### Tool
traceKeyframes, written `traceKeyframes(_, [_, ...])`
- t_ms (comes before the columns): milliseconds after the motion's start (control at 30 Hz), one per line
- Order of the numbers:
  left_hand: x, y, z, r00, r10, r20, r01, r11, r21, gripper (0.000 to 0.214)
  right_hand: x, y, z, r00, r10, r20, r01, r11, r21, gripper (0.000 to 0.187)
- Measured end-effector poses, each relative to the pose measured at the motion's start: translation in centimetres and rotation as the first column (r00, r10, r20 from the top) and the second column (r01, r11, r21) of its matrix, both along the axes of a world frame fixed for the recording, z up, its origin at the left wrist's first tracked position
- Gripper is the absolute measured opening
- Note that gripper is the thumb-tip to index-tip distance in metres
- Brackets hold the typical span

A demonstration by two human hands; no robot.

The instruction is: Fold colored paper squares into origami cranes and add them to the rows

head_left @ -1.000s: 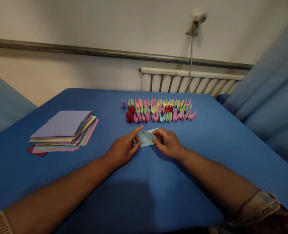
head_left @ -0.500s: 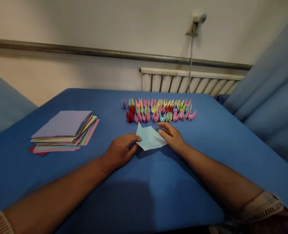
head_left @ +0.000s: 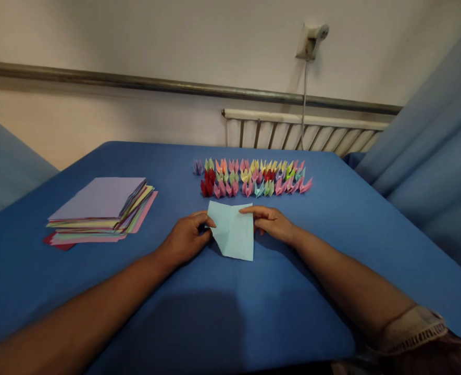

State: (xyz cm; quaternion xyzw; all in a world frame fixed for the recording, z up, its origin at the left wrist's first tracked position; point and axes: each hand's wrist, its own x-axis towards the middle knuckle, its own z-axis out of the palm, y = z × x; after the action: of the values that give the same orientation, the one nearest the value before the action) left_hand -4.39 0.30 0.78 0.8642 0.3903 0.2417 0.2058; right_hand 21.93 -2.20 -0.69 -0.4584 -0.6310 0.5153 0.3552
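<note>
A light blue sheet of origami paper (head_left: 236, 232) with creases down and across its middle is held just over the blue surface. My left hand (head_left: 187, 237) pinches its left edge between thumb and fingers. At the upper right edge is my right hand (head_left: 275, 223), its index finger stretched over the front of the paper and the other fingers at or behind the edge. Beyond the paper stand several rows of small folded paper cranes (head_left: 253, 177) in red, pink, yellow, green, purple and blue.
On the left lies a stack of coloured paper squares (head_left: 97, 200), lilac on top. All of it rests on a blue-covered table or bed (head_left: 167, 312). Behind are a metal wall rail (head_left: 136, 80), a white barred rail (head_left: 316, 120) and a plugged-in cord (head_left: 304, 99). A blue curtain (head_left: 437, 120) hangs at right.
The light blue paper has turned from a slanted, pointed shape to an upright, squarer one facing me. My right hand has shifted its hold to the upper right edge, index finger extended.
</note>
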Motion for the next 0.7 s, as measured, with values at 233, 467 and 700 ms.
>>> traceKeyframes(233, [0.0, -0.1, 0.4, 0.988, -0.032, -0.154, 0.051, 0.991, 0.125, 0.041, 1.2, -0.4, 0.6, 0.92, 0.219, 0.327, -0.319, 0.9, 0.297, 0.064])
traceKeyframes(467, [-0.5, 0.6, -0.4, 0.987, -0.059, -0.151, 0.077, 0.99, 0.118, 0.017, 0.3, -0.7, -0.5, 0.917, 0.06, 0.394, -0.261, 0.838, 0.48, 0.066])
traceKeyframes(700, [-0.1, 0.8, -0.3, 0.977, 0.032, -0.212, -0.035, 0.999, -0.01, 0.017, 0.1, 0.0, -1.8, 0.933, -0.134, 0.335, -0.077, 0.833, 0.548, 0.013])
